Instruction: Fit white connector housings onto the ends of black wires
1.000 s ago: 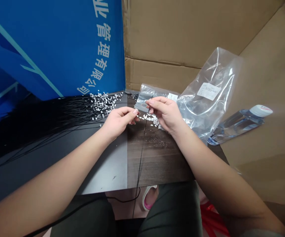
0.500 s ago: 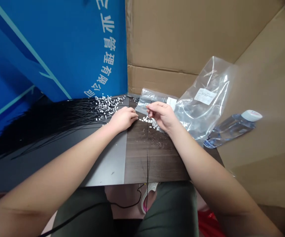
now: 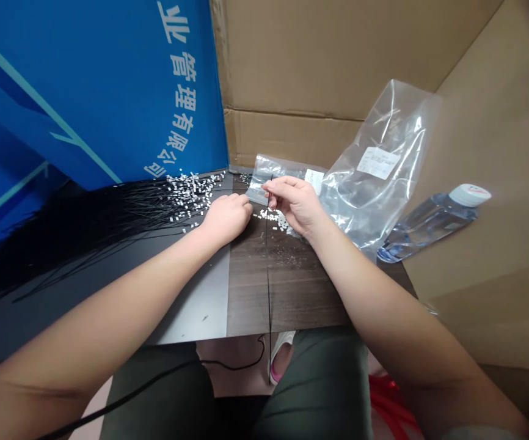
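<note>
My right hand (image 3: 295,203) pinches a thin black wire (image 3: 268,263) near its upper end. From there the wire hangs down past the table's front edge. Just left of it, my left hand (image 3: 228,217) rests low at the tabletop, fingers curled in; whatever they hold is hidden. Between and behind the hands lies a loose pile of small white pieces (image 3: 279,219). To the left spreads a big bundle of black wires (image 3: 85,217), many with small white pieces (image 3: 191,192) at their ends.
A clear plastic bag (image 3: 383,140) with a label leans against the cardboard wall (image 3: 301,55). A smaller clear bag (image 3: 261,174) lies behind my right hand. At the right, a water bottle (image 3: 434,223) lies tilted. A blue printed panel (image 3: 122,79) stands at the back left.
The camera view has shifted a little. My left fingers have curled further under, hiding their tips. My right hand keeps its pinch on the black wire.
</note>
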Motion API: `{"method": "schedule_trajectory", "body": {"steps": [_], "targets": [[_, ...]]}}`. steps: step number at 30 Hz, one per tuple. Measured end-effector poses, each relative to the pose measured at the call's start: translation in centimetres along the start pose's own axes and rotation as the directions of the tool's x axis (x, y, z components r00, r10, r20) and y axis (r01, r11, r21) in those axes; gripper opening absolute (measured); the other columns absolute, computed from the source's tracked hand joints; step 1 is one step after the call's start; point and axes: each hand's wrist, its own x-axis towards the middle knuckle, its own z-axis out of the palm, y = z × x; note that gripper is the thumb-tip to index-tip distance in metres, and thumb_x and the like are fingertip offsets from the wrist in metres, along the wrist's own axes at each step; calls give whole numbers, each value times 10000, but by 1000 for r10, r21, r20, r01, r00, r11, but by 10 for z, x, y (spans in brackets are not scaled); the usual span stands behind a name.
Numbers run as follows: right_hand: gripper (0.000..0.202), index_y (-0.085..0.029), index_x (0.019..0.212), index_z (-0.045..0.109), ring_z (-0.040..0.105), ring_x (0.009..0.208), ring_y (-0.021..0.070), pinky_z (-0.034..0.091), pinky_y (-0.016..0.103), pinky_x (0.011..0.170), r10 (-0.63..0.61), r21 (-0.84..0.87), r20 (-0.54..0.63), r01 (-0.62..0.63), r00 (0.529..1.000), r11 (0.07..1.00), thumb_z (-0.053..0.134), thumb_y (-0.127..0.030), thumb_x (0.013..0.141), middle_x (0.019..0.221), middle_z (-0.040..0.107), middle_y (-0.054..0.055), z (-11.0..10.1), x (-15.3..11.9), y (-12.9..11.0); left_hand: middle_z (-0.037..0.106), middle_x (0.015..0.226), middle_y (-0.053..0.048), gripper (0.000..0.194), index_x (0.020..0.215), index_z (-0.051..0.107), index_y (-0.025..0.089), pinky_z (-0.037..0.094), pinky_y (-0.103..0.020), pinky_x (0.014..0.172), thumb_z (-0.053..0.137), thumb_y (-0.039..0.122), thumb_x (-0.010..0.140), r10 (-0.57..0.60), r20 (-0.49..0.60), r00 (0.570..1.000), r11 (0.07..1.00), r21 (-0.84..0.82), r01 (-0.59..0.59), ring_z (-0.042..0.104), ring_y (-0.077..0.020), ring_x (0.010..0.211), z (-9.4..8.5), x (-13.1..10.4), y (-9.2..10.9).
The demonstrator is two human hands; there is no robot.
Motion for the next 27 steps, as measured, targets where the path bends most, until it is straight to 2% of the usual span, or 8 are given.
{"method": "schedule_trajectory", "body": {"steps": [5, 9, 13, 17, 19, 21, 24, 27], "targets": [[207, -219, 738, 764, 527, 591, 103, 428, 281, 593, 0, -2, -16, 0, 1000, 1000, 885, -386, 760, 663, 634, -14, 1, 0, 3, 728, 1028, -156, 359, 967, 750, 117, 480, -408, 816, 420, 232, 1053, -38, -8, 999, 999, -12, 38, 663, -297, 950, 6, 0, -1], [191, -205, 712, 743, 510, 561, 93, 407, 274, 561, 18, -2, -76, -19, 997, 1000, 871, -335, 767, 650, 620, -13, 2, 2, 6, 724, 1093, -146, 292, 1012, 738, 144, 503, -415, 883, 471, 260, 1036, -116, -39, 992, 977, -185, 107, 672, -299, 1017, 12, -2, -8], [186, -195, 693, 717, 503, 550, 90, 400, 265, 547, 68, -63, -144, -78, 987, 995, 833, -300, 794, 643, 617, -8, 3, 2, 12, 714, 1073, -114, 195, 980, 695, 177, 514, -407, 928, 530, 279, 996, -191, -85, 978, 864, -487, 126, 669, -274, 1024, 10, -7, -15], [197, -196, 686, 699, 509, 549, 93, 404, 256, 534, 110, -118, -167, -130, 980, 984, 831, -306, 782, 629, 613, -15, 7, 1, 19, 704, 957, -78, 179, 916, 651, 190, 531, -400, 889, 573, 341, 974, -320, -128, 939, 704, -695, 145, 658, -239, 915, -6, -11, -13], [201, -194, 688, 702, 517, 549, 94, 415, 253, 530, 117, -129, -153, -137, 981, 982, 837, -317, 773, 637, 621, -15, 9, 0, 21, 705, 886, -61, 155, 911, 641, 187, 551, -386, 848, 613, 334, 953, -405, -77, 911, 532, -830, 166, 663, -215, 847, -19, -12, -9], [197, -191, 700, 711, 521, 545, 94, 422, 253, 527, 116, -143, -143, -137, 983, 980, 840, -323, 769, 644, 629, -15, 11, -1, 22, 717, 864, -60, 119, 907, 637, 173, 579, -362, 790, 647, 290, 925, -472, 37, 881, 217, -963, 157, 682, -188, 782, -31, -13, -5], [192, -190, 708, 712, 518, 538, 90, 420, 250, 522, 111, -151, -145, -133, 983, 980, 838, -322, 767, 642, 628, -18, 13, -2, 22, 751, 968, -92, 107, 857, 642, 142, 612, -332, 749, 715, 221, 864, -493, 207, 845, -217, -970, 111, 719, -159, 768, -41, -16, -5], [220, -193, 701, 701, 514, 547, 88, 420, 247, 525, 117, -152, -154, -140, 981, 978, 852, -346, 751, 643, 626, -22, 14, -3, 23, 750, 924, -86, 109, 776, 631, 126, 616, -287, 696, 731, 147, 815, -504, 320, 803, -404, -908, 108, 719, -131, 715, -37, -20, -12]]}}
